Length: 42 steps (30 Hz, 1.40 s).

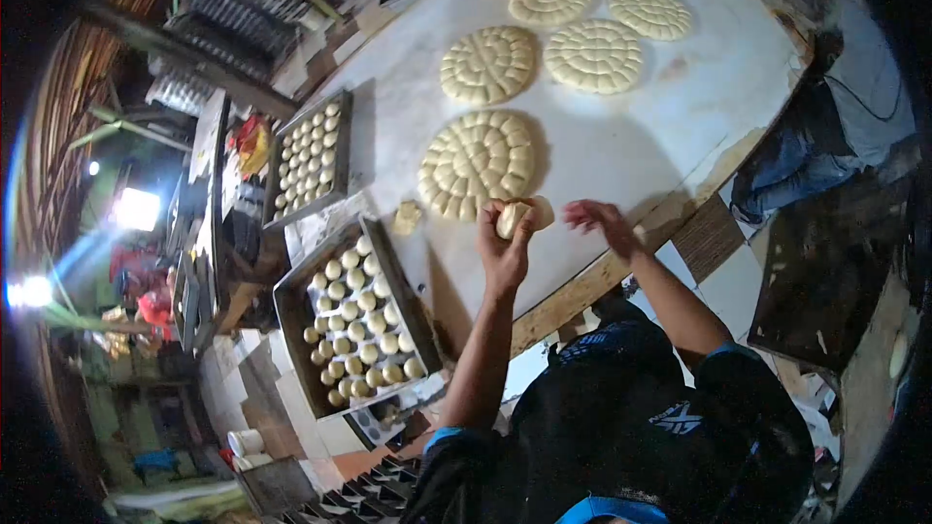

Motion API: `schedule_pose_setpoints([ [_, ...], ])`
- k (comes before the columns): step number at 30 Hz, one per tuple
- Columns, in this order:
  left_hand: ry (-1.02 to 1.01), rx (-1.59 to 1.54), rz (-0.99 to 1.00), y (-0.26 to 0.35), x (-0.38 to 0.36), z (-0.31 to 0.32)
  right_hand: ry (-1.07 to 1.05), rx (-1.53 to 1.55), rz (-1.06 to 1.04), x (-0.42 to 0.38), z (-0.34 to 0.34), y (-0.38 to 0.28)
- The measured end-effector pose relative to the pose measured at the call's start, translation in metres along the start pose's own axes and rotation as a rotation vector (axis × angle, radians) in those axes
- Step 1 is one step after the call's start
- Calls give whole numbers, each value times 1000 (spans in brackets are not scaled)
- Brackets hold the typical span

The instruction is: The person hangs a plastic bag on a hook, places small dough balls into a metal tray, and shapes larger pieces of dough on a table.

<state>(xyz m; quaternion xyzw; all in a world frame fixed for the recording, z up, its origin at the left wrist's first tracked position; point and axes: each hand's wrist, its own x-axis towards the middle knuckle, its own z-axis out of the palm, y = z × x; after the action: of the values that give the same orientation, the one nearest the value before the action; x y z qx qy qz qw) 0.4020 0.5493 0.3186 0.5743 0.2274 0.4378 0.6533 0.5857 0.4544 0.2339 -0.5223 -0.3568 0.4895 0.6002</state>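
My left hand [506, 243] is wrapped round a pale piece of dough [513, 220], just below the nearest scored dough round [476, 163]. A flat, pale bit of dough sticks out to the right of its fingers. To the right, my right hand [597, 220] hangs over the table near its edge, fingers apart and holding nothing. A tray [419, 322] with rows of small dough balls stands at the left, below a small flat scrap of dough [407, 217] on the table.
More scored dough rounds [488, 65] lie farther up the white table [621, 146]. A second tray of dough balls [269, 196] stands at the upper left. A person in jeans [796, 167] is beyond the table's right edge.
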Motion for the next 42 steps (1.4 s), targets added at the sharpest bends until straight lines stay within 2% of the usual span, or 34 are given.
schedule_pose_setpoints([
  [1, 25, 75, 46, -1, -14, -11, -136, 107, -12, -5, 43, -13],
  [2, 76, -91, 39, 9, -32, -13, -171, 122, -82, -12, 82, -20],
  [3, 122, 76, 92, 23, -50, -20, -68, 349, -75, -21, 124, -36],
  [4, 170, 241, 139, 32, -67, -29, -19, 381, -76, -18, 144, -19],
  [5, 196, 201, 227, 33, -81, -40, 39, 267, -151, -23, 162, -20],
  [6, 274, 233, 49, 35, -99, -53, 97, 148, -225, -30, 175, -21],
  [7, 294, 319, 14, 36, -113, -65, 84, 121, -214, -40, 179, -21],
  [8, 315, 402, -25, 36, -124, -76, 98, 110, -219, -49, 180, -20],
  [9, 312, 459, 60, 32, -133, -85, 109, 100, -224, -56, 177, -19],
  [12, 409, 249, 3, 20, -146, -97, 155, 177, 11, -67, 152, -24],
  [14, 492, 244, 36, 14, -143, -95, 276, 257, 48, -63, 135, -33],
  [16, 661, 208, 20, 2, -136, -95, 404, 257, -127, -41, 99, -27],
  [18, 684, 60, 32, -23, -132, -105, 627, 112, -185, -19, 58, -34],
  [19, 658, 142, -12, -30, -130, -106, 738, -91, -279, -6, 26, -11],
  [20, 525, 279, -32, -13, -128, -93, 710, -247, -179, -4, 4, -10],
  [21, 354, 529, 2, -35, -133, -96, 588, -523, -142, -2, -28, 8],
  [22, 109, 942, 194, -34, -131, -100, 490, -490, -82, -13, -25, -2],
  [23, -157, 1128, 216, -60, -128, -123, 216, -793, -154, -16, -51, 10],
  [24, -286, 1381, 248, -66, -122, -133, -65, -1087, -215, -11, -80, 19],
  [26, -211, 1551, 240, -71, -89, -155, -158, -1295, -588, 6, -97, 2],
  [27, -155, 1504, 132, -61, -59, -146, -156, -1287, -577, 26, -98, -3],
  [28, 20, 1530, 203, -55, -33, -130, -23, -1295, -607, 54, -95, -4],
  [29, 89, 1444, 162, -61, -6, -113, 109, -1305, -635, 81, -88, -7],
  [30, 155, 1355, 110, -70, 8, -94, 175, -1184, -570, 98, -71, -7],
  [32, 241, 1220, 112, -82, 21, -50, 184, -1081, -561, 105, -37, 19],
  [33, 181, 1128, -4, -96, 9, -38, 163, -1085, -556, 95, -23, 27],
  [34, 113, 1133, -5, -113, -14, -32, -73, -1113, -431, 75, -16, 16],
  [35, 110, 1230, 151, -134, -52, -33, -196, -1122, -545, 57, -25, 13],
  [36, -88, 1167, -233, -138, -89, -46, -322, -1120, -656, 39, -35, 11],
  [37, -315, 1168, -258, -117, -113, -61, -393, -1118, -663, 31, -61, 11],
  [38, -71, 712, -470, -95, -118, -68, -382, -1145, -637, 40, -92, 13],
  [40, 265, 448, -562, -72, -111, -99, -253, -1209, -601, 73, -131, 5],
  [41, 126, 955, -274, -66, -89, -119, -169, -1205, -607, 96, -131, -3],
  [42, 147, 1505, 47, -59, -67, -138, -34, -1175, -649, 121, -118, -9],
])
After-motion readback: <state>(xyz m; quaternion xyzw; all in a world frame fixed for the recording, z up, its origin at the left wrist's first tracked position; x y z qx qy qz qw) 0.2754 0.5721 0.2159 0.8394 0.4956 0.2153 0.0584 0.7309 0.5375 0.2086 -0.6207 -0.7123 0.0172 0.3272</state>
